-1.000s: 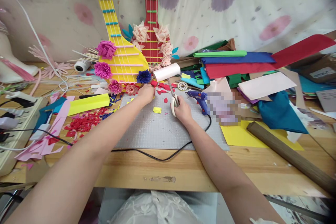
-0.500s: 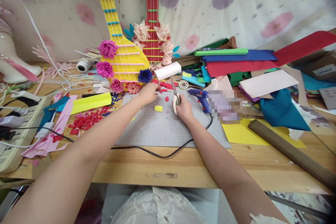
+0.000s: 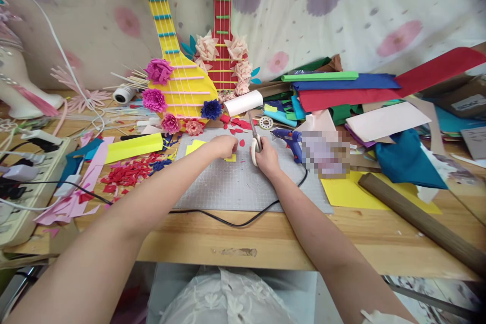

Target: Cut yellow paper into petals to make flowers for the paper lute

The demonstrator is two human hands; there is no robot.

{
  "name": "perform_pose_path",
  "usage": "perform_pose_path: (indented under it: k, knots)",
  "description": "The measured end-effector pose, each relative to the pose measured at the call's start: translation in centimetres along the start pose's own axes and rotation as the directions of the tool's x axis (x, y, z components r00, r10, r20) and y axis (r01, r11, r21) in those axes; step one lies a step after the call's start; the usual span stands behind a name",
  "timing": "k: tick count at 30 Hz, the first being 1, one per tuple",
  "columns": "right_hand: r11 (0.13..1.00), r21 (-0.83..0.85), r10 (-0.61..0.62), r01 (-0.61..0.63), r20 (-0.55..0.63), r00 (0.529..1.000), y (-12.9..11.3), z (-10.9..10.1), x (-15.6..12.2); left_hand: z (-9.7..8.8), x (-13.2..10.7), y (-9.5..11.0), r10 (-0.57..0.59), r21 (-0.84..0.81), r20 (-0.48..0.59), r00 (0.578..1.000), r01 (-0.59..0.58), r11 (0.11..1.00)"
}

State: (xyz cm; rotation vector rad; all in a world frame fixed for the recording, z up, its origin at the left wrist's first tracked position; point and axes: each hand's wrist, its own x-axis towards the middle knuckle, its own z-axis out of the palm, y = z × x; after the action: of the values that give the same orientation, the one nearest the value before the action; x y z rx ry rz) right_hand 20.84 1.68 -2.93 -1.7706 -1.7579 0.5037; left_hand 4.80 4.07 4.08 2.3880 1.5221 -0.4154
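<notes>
My right hand [image 3: 267, 158] grips white-handled scissors [image 3: 254, 142] over the grey cutting mat [image 3: 243, 187], blades pointing away toward some red paper scraps [image 3: 239, 124]. My left hand [image 3: 225, 146] rests on the mat just left of the scissors, fingers curled over a small yellow paper piece [image 3: 230, 158] that is partly hidden beneath them. Whether the fingers pinch that piece is unclear.
A blue glue gun [image 3: 289, 140] lies right of the scissors, its black cord [image 3: 235, 221] looping across the mat's near edge. Paper guitars with flowers [image 3: 182, 81] lean at the back. Coloured paper sheets [image 3: 353, 91] pile at right, a brown roll [image 3: 421, 223] nearer. Red shreds [image 3: 129, 174] and a power strip [image 3: 26, 177] sit left.
My left hand has drawn back from the red scraps near the blue flower toward me, onto the yellow piece beside the scissors. The right hand with the scissors has barely shifted.
</notes>
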Motion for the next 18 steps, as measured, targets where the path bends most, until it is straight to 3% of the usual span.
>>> perform_pose_path:
  k: [12,18]
  knots:
    - [0.999,-0.034,0.013,-0.013,0.013,1.0,-0.4,-0.3,-0.2,-0.1,-0.1,1.2,-0.071,0.022,0.056,0.996,0.07,0.997]
    - [0.998,-0.059,0.018,-0.017,0.019,1.0,-0.6,-0.3,-0.5,0.3,-0.3,1.1,-0.055,-0.064,-0.018,0.998,0.053,0.997]
